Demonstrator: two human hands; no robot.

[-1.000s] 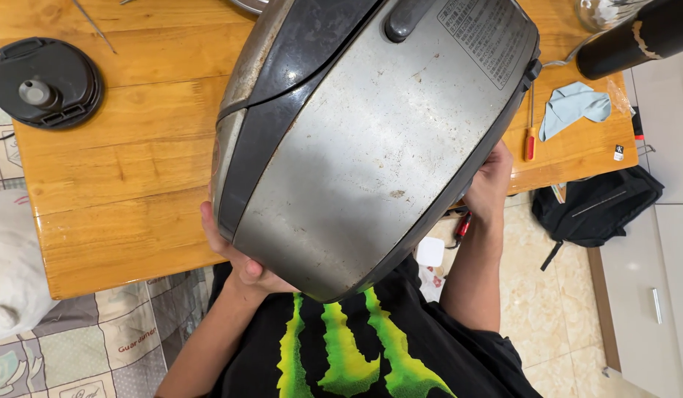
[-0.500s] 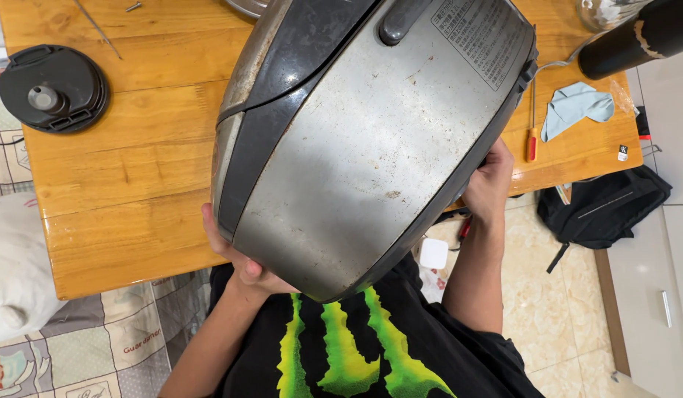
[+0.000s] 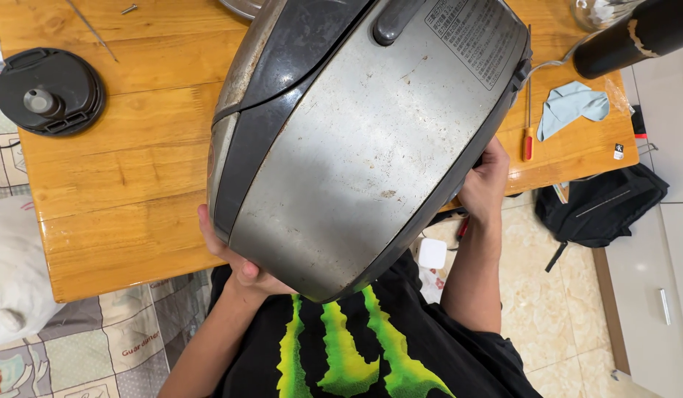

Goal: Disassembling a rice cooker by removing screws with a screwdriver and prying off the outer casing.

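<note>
A large silver and dark grey rice cooker body (image 3: 363, 140) is held up above the wooden table (image 3: 113, 169), tilted with its side toward me. My left hand (image 3: 238, 262) grips its lower left edge from beneath. My right hand (image 3: 485, 180) holds its right side, fingers hidden behind the shell. The cooker hides most of the table's middle.
A round black lid (image 3: 46, 92) lies at the table's left end. A red-handled screwdriver (image 3: 528, 110), a pale blue cloth (image 3: 573, 107) and a dark bottle (image 3: 636, 37) sit at the right. A black bag (image 3: 599, 206) lies on the tiled floor, a white cushion (image 3: 9, 280) at left.
The cooker and both hands stay almost as they were; the view has shifted slightly.
</note>
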